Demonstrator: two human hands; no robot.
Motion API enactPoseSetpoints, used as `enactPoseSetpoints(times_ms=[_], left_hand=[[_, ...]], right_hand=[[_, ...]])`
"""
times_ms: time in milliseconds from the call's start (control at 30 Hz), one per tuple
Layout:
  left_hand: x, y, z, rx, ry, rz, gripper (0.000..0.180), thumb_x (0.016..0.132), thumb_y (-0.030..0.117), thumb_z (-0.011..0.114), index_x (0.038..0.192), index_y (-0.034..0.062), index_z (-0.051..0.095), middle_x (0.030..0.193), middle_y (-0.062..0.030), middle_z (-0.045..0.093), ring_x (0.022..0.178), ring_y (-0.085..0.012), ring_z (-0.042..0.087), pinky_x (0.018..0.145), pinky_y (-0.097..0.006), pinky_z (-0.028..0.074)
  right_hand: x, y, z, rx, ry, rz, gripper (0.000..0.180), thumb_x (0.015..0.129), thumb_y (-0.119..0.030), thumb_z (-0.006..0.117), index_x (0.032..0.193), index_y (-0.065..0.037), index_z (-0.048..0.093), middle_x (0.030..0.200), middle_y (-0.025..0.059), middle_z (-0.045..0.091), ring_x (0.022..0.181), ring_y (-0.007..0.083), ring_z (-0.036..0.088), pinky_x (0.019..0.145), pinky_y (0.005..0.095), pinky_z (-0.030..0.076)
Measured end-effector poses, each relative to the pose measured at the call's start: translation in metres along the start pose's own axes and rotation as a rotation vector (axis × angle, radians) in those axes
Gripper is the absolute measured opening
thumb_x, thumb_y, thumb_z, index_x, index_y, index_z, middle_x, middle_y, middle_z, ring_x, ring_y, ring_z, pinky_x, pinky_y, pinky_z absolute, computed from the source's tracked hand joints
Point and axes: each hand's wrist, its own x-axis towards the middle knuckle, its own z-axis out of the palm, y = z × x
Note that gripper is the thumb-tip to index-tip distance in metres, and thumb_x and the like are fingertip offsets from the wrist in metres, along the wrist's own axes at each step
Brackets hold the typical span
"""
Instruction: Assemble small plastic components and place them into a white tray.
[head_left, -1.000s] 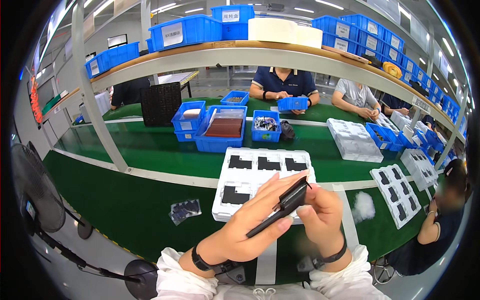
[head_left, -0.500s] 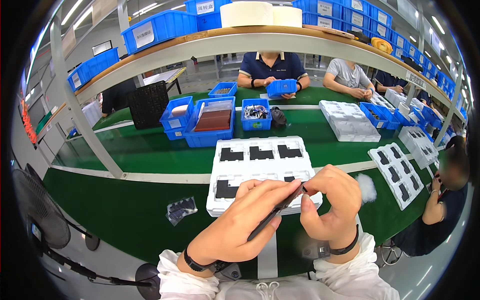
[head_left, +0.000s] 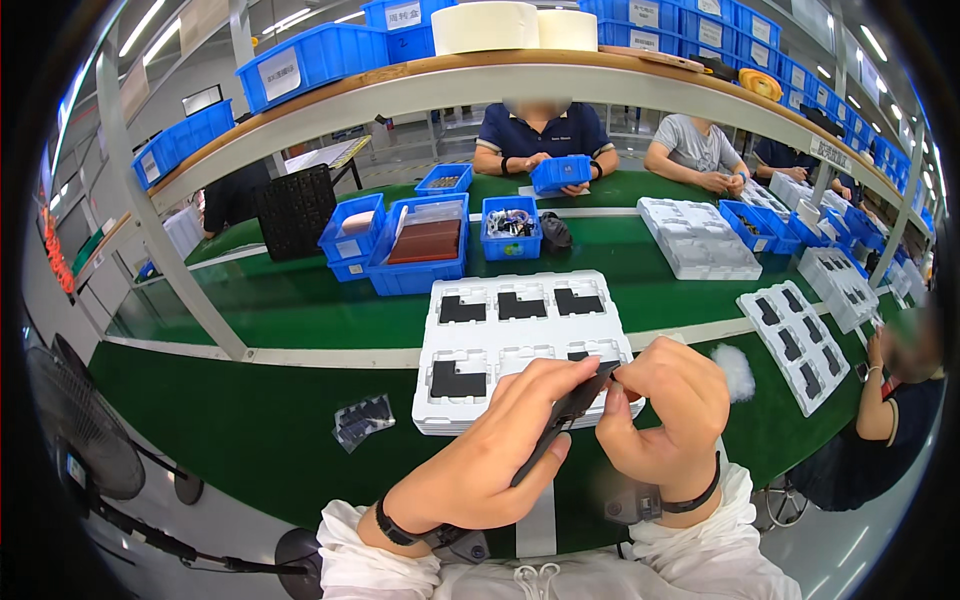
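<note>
My left hand (head_left: 480,460) is closed around a thin black flat part (head_left: 572,408), which it holds tilted above the table's near edge. Fingers and thumb cover much of it, so its full outline is hidden. At the part's upper end my right hand (head_left: 678,420) pinches with finger and thumb; whatever lies between those fingertips is too small to make out. Just beyond both hands rests a stack of white moulded trays (head_left: 428,330). Black L-shaped parts (head_left: 460,380) lie in its top pockets, and one front pocket is partly covered by my fingers.
Left of the trays lies a small clear bag of dark pieces (head_left: 363,422). Blue bins (head_left: 415,275) stand farther back below a shelf (head_left: 500,85). White fluff (head_left: 733,374) and another white tray (head_left: 795,345) are to the right. Co-workers sit opposite and at right.
Both hands have shifted slightly right with the black part, which now tilts a bit more upright. The right fingertips stay at its upper end. The co-worker at right has moved an arm.
</note>
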Motion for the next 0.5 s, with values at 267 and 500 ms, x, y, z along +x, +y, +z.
enactPoseSetpoints(times_ms=[267, 500], left_hand=[[0.003, -0.006, 0.008, 0.234, 0.017, 0.068, 0.066, 0.065, -0.015, 0.044, 0.13, -0.0064, 0.033, 0.121, -0.0201, 0.042, 0.111, -0.0325, 0.042, 0.098, -0.037, 0.029], [0.005, -0.019, 0.014, 0.26, 0.073, 0.087, 0.072, 0.065, -0.01, 0.05, 0.132, -0.006, 0.025, 0.12, -0.0226, 0.037, 0.109, -0.0361, 0.039, 0.092, -0.04, 0.03]], right_hand=[[-0.003, 0.0, -0.002, -0.081, -0.065, 0.025, 0.016, 0.058, 0.007, 0.06, 0.07, 0.0, 0.053, 0.056, 0.0063, 0.046, 0.044, 0.0212, 0.045, 0.04, 0.0291, 0.034], [-0.003, -0.004, -0.003, -0.101, -0.162, 0.018, 0.014, 0.063, 0.007, 0.061, 0.073, 0.0, 0.053, 0.061, 0.0078, 0.048, 0.051, 0.0223, 0.047, 0.043, 0.03, 0.037]])
